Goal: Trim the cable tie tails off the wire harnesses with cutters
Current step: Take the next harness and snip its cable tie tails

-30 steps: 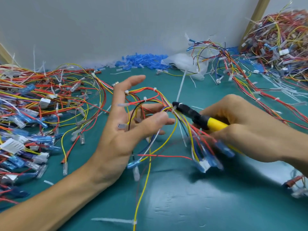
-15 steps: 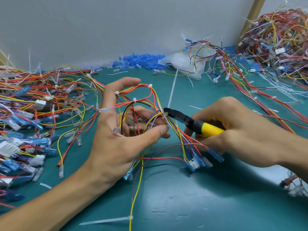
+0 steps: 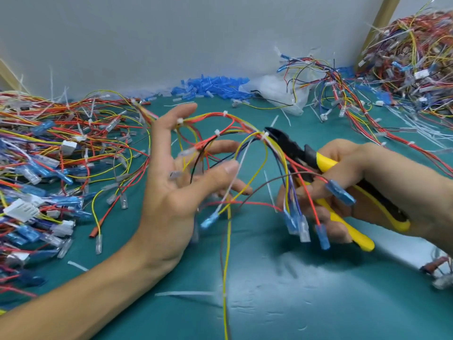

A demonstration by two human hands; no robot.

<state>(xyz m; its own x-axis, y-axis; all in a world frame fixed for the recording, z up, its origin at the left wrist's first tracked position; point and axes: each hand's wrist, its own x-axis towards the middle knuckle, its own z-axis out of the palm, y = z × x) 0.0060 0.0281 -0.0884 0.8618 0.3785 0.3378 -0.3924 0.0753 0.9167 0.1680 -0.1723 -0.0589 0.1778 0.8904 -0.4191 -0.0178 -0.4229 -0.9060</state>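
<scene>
Gone is the long white tail that stood up from the tie at the cutter's nose a moment ago, and the left hand (image 3: 176, 187) has spread wider. Its fingers are straight and fanned, gripping nothing. The wire harness (image 3: 206, 117) simply hangs looped over them, I'd guess to keep the branches apart so each cable tie (image 3: 264, 136) shows.

The right hand (image 3: 367, 180) is wrapped round the yellow handles of the cutters (image 3: 289, 144). Their black nose sits right at the tie where the branches meet; whether the jaws are parted I cannot tell. Blue terminals (image 3: 340, 192) dangle from the harness in front of that hand, off the mat. Holding the bundle up like this probably lets the blades lie flush against the tie head.

Underneath is a teal mat (image 3: 282, 303), littered with cut tails (image 3: 186, 293). More harnesses are heaped on the left pile (image 3: 49, 155) and the far right pile (image 3: 416, 57). Loose blue sleeves (image 3: 210, 84) lie along the grey wall (image 3: 171, 33).
</scene>
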